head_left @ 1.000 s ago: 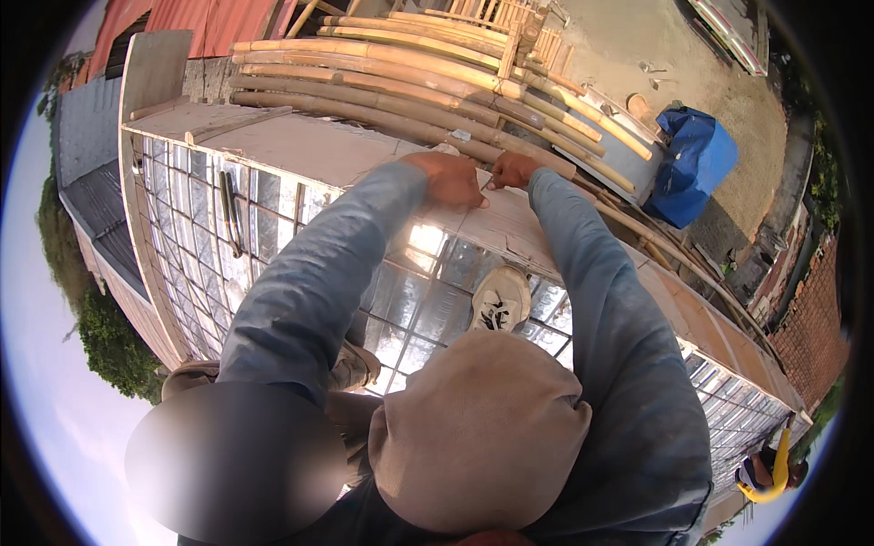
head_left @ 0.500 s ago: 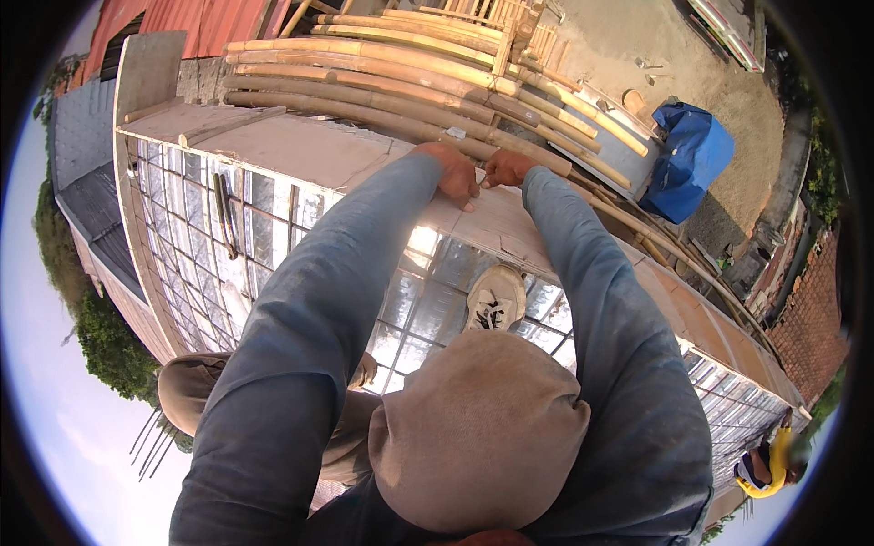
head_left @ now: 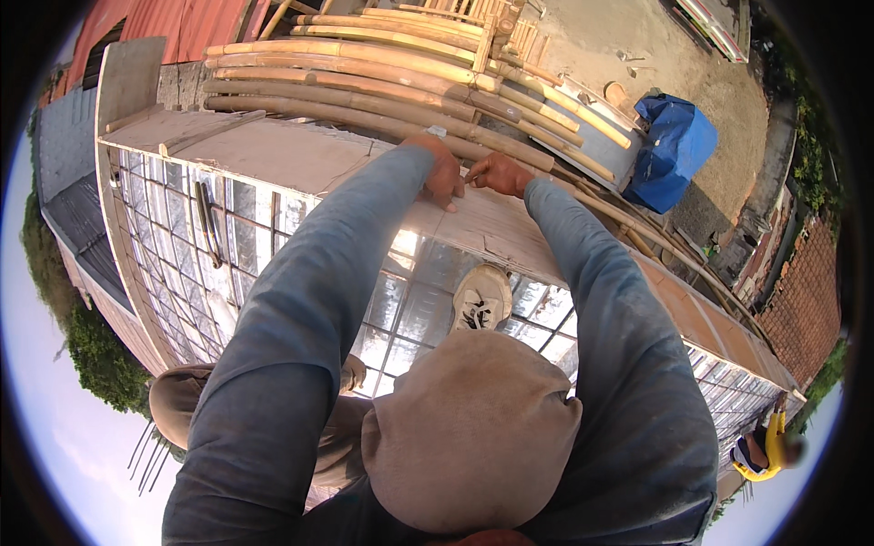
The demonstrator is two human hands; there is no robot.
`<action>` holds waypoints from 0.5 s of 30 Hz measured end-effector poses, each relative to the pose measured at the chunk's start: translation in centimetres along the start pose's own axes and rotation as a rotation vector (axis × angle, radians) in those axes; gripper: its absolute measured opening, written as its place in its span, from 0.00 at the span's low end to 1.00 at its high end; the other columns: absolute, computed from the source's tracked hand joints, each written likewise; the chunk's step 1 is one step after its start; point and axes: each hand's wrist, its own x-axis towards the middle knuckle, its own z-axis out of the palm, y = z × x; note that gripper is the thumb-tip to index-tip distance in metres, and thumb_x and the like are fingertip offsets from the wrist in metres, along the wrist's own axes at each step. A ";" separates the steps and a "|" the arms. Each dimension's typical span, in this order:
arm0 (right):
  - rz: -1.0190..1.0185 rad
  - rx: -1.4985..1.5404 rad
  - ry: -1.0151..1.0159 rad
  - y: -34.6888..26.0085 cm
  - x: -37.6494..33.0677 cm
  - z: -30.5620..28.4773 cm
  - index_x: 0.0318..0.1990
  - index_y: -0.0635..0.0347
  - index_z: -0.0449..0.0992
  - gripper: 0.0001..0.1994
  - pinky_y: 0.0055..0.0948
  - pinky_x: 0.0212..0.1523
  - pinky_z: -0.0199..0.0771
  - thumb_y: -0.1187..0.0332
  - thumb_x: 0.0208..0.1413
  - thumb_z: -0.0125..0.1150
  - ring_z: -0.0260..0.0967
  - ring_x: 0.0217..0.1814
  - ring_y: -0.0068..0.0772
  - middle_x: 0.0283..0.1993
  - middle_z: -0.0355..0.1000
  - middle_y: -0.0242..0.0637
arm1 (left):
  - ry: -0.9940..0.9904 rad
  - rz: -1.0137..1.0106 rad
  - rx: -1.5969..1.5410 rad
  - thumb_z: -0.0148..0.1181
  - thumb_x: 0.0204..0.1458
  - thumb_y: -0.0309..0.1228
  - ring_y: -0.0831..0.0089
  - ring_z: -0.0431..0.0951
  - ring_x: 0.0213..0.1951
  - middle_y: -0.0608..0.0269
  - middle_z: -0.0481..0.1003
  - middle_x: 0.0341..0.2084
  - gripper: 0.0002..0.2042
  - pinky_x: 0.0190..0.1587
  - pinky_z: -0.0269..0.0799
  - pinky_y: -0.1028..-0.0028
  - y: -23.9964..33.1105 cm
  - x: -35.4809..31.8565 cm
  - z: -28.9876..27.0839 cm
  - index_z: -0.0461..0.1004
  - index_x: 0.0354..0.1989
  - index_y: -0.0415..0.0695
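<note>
Close together over the wooden formwork board point(head_left: 537, 246), both hands work at its far edge. My left hand point(head_left: 441, 175) rests on the board with curled fingers, one fingertip pointing down onto the wood. Beside it my right hand point(head_left: 500, 173) is closed in a pinch, its fingertips almost touching the left hand. A small dark thing shows between the two, too tiny to name. On this side of the board a grid of steel rebar point(head_left: 401, 314) lies over shiny metal decking. My shoe point(head_left: 482, 298) stands on that grid.
A long two-handled tool point(head_left: 208, 223) lies on the rebar at left. Beyond the board are stacked bamboo poles point(head_left: 364, 64), with ground far below and a blue tarp point(head_left: 672, 150). A person in yellow point(head_left: 760, 450) is at far right beside the decking's end.
The whole view has shifted slightly, so the scene sits a little further left and up. My hands stay at the same spot on the board, with the fingers moving only slightly.
</note>
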 end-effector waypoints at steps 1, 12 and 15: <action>-0.036 -0.015 0.010 -0.1 -0.3 0.2 0.45 0.54 0.90 0.11 0.40 0.56 0.78 0.72 0.54 0.69 0.81 0.51 0.44 0.45 0.85 0.43 | 0.001 0.012 -0.002 0.68 0.64 0.51 0.65 0.78 0.51 0.58 0.74 0.60 0.39 0.52 0.83 0.67 -0.1 0.0 0.0 0.59 0.80 0.59; 0.051 -0.382 -0.264 -7.5 -0.1 -1.2 0.42 0.65 0.88 0.14 0.44 0.43 0.78 0.66 0.51 0.69 0.81 0.40 0.48 0.37 0.83 0.54 | 0.069 0.007 0.024 0.69 0.61 0.53 0.64 0.79 0.54 0.62 0.76 0.61 0.35 0.54 0.78 0.62 -0.1 -0.3 0.3 0.67 0.75 0.57; 0.086 -0.342 -0.358 -6.4 2.9 -2.2 0.44 0.64 0.88 0.16 0.44 0.43 0.78 0.64 0.51 0.71 0.81 0.41 0.46 0.39 0.85 0.51 | 0.130 0.025 0.061 0.67 0.63 0.52 0.66 0.80 0.48 0.63 0.76 0.58 0.33 0.50 0.79 0.63 0.3 -1.0 0.8 0.68 0.74 0.56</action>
